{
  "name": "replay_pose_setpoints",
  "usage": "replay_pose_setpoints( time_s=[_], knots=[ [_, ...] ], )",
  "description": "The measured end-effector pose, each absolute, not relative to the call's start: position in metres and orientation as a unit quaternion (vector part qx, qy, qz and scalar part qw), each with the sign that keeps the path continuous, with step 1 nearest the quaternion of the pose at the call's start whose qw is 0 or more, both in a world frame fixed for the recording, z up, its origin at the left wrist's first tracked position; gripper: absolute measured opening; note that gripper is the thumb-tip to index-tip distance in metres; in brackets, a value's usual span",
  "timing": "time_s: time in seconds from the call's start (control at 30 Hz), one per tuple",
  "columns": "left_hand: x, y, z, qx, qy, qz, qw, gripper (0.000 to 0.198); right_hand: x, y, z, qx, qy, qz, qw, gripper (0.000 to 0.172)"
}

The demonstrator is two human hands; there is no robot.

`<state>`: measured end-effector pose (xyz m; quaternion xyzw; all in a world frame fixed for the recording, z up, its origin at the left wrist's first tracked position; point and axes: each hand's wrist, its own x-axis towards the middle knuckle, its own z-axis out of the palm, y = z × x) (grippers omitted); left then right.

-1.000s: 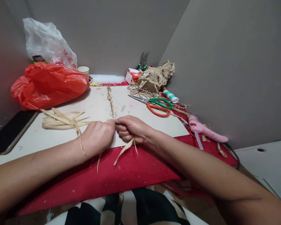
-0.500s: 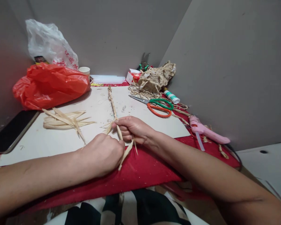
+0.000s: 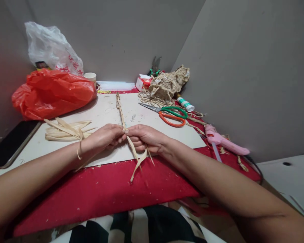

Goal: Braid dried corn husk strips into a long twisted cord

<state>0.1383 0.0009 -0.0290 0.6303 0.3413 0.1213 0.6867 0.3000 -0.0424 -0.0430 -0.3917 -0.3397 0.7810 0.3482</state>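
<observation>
A thin braid of corn husk (image 3: pixel 121 113) lies on the white board (image 3: pixel 101 104), running away from me. At its near end my left hand (image 3: pixel 108 136) and my right hand (image 3: pixel 147 137) meet, thumbs and fingertips pinched together on the husk. Loose husk strips (image 3: pixel 137 164) hang from under my right hand over the board's front edge. Another thin strip trails beside my left wrist. Left of my left hand lies a small pile of dry corn husks (image 3: pixel 66 130).
Scissors (image 3: pixel 173 115) lie right of the braid, near a coil of twisted cord and a woven bundle (image 3: pixel 169 82). A pink glue gun (image 3: pixel 225 143) rests at the right edge. A red plastic bag (image 3: pixel 55 94) and a phone (image 3: pixel 14 143) are on the left.
My left hand has moved up and forward from the board's front edge to the braid's near end, beside my right hand. My right hand has stayed nearly in place.
</observation>
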Motion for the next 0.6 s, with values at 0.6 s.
replay_pose_setpoints(
  time_s=[0.6],
  knots=[
    [0.14,0.004,-0.025,0.695,0.363,0.09,0.615,0.023,0.309,-0.042,-0.029,-0.548,-0.643,0.496,0.201,0.027]
  ],
)
